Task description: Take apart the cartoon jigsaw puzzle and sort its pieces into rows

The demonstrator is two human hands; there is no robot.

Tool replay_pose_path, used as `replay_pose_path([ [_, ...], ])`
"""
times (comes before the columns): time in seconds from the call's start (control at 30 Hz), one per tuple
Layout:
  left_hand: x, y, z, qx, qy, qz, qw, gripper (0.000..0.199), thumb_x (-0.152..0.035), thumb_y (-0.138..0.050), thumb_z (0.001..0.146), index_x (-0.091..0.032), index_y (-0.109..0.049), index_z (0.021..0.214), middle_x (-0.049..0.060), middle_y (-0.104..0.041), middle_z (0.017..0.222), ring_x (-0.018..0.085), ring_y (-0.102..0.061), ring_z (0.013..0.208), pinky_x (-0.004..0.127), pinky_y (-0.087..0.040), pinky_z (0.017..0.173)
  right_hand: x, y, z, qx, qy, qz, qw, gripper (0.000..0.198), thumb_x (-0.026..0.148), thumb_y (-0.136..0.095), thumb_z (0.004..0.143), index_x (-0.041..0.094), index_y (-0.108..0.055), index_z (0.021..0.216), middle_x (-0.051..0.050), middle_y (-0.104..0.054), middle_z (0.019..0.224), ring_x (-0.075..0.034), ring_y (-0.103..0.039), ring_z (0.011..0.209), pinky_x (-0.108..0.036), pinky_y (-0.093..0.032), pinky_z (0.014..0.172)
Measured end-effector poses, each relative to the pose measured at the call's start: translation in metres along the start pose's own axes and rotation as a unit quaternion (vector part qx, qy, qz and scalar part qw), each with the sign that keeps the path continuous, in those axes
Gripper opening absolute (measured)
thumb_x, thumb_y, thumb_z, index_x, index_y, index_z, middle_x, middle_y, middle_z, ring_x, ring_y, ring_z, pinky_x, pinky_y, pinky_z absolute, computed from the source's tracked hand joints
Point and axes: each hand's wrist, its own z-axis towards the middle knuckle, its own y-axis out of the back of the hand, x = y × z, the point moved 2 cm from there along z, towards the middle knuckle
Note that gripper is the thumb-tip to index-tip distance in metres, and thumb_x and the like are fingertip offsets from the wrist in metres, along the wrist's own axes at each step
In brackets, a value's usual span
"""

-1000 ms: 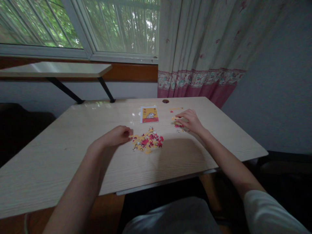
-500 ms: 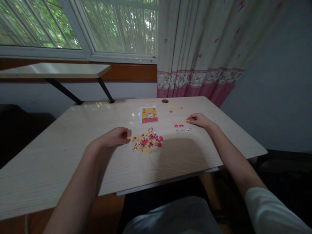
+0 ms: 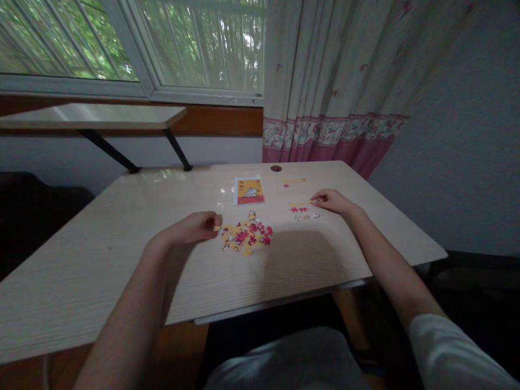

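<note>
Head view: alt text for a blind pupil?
A left hand pinches a small yellow jigsaw piece beside a red, yellow and white jigsaw heap; the right hand is at a yellow jigsaw row. A rectangular yellow and red card lies beyond, on a pale wooden desk.

Head view, forward-down over desk (image 3: 105, 233)

Looks like a room in a home, judging by a cream, flower-printed fabric curtain (image 3: 312, 70) with a pink hem beside a white-framed glass window (image 3: 203, 49) facing green leaves (image 3: 116, 51), and a pale wood-grain table (image 3: 227, 287) under a raised, pale shelf (image 3: 122, 115).
</note>
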Motion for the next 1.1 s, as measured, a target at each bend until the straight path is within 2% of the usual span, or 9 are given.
replay_pose_path([
  [0.27,0.003,-0.002,0.001,0.006,-0.01,-0.008,1.0,0.029,-0.026,-0.052,0.065,-0.016,-0.05,0.092,-0.002,-0.049,0.069,0.012,-0.046,0.06,0.021,-0.035,0.056,0.006,0.001,-0.002,0.003,-0.006,-0.016,1.0,0.034,0.039,-0.06,0.074,0.011,-0.069,0.091,-0.004,-0.06,0.071,-0.012,-0.05,0.06,-0.024,-0.038,0.057],
  [0.43,0.0,0.0,-0.001,0.014,-0.027,0.005,1.0,0.014,-0.026,-0.051,0.068,-0.016,-0.051,0.078,-0.001,-0.048,0.068,0.011,-0.044,0.06,0.021,-0.034,0.056,0.023,0.004,-0.005,-0.037,0.01,-0.052,0.998,0.027,0.036,-0.057,0.077,0.013,-0.069,0.087,-0.004,-0.064,0.071,-0.012,-0.051,0.06,-0.024,-0.038,0.057],
  [0.57,-0.006,0.002,-0.002,-0.012,-0.015,0.0,1.0,0.011,-0.025,-0.052,0.069,-0.016,-0.052,0.075,-0.001,-0.05,0.065,0.01,-0.044,0.057,0.021,-0.034,0.054,0.038,0.003,-0.005,-0.085,0.034,-0.088,0.992,0.024,0.031,-0.053,0.081,0.014,-0.069,0.085,-0.005,-0.066,0.075,-0.012,-0.053,0.062,-0.023,-0.038,0.058],
  [0.67,-0.014,0.002,-0.001,-0.075,-0.016,-0.051,0.996,0.012,-0.027,-0.054,0.071,-0.016,-0.054,0.075,-0.001,-0.052,0.066,0.01,-0.046,0.057,0.021,-0.035,0.053,0.055,-0.002,-0.002,-0.114,0.066,-0.099,0.986,0.023,0.03,-0.053,0.082,0.015,-0.069,0.087,-0.006,-0.066,0.075,-0.012,-0.052,0.062,-0.024,-0.039,0.059],
  [0.77,-0.027,-0.002,0.005,-0.153,-0.032,-0.16,0.975,0.019,-0.029,-0.06,0.069,-0.016,-0.057,0.083,-0.001,-0.054,0.067,0.009,-0.046,0.057,0.021,-0.036,0.052,0.081,-0.017,-0.001,-0.127,0.134,-0.092,0.979,0.02,0.028,-0.052,0.084,0.016,-0.068,0.09,-0.005,-0.066,0.078,-0.012,-0.053,0.063,-0.024,-0.041,0.062],
  [0.83,-0.038,-0.009,0.011,-0.17,-0.048,-0.251,0.952,0.027,-0.031,-0.064,0.067,-0.016,-0.059,0.089,-0.001,-0.056,0.067,0.01,-0.049,0.057,0.021,-0.038,0.053,0.102,-0.031,-0.003,-0.13,0.185,-0.083,0.97,0.019,0.028,-0.052,0.085,0.017,-0.067,0.091,-0.005,-0.066,0.08,-0.012,-0.054,0.064,-0.024,-0.042,0.064],
  [0.93,-0.055,-0.023,0.02,-0.208,-0.037,-0.367,0.906,0.024,-0.032,-0.071,0.06,-0.015,-0.061,0.074,0.001,-0.061,0.066,0.011,-0.054,0.058,0.023,-0.042,0.056,0.134,-0.054,-0.009,-0.151,0.249,-0.068,0.954,0.019,0.03,-0.053,0.085,0.017,-0.066,0.092,-0.004,-0.065,0.077,-0.011,-0.056,0.067,-0.023,-0.043,0.066],
  [1.1,-0.077,-0.047,0.03,-0.17,-0.019,-0.492,0.853,0.029,-0.03,-0.08,0.051,-0.014,-0.059,0.065,0.0,-0.064,0.061,0.01,-0.057,0.054,0.023,-0.045,0.057,0.163,-0.08,-0.019,-0.203,0.296,-0.031,0.933,0.025,0.039,-0.056,0.084,0.017,-0.066,0.093,-0.002,-0.064,0.068,-0.01,-0.056,0.061,-0.021,-0.043,0.061],
])
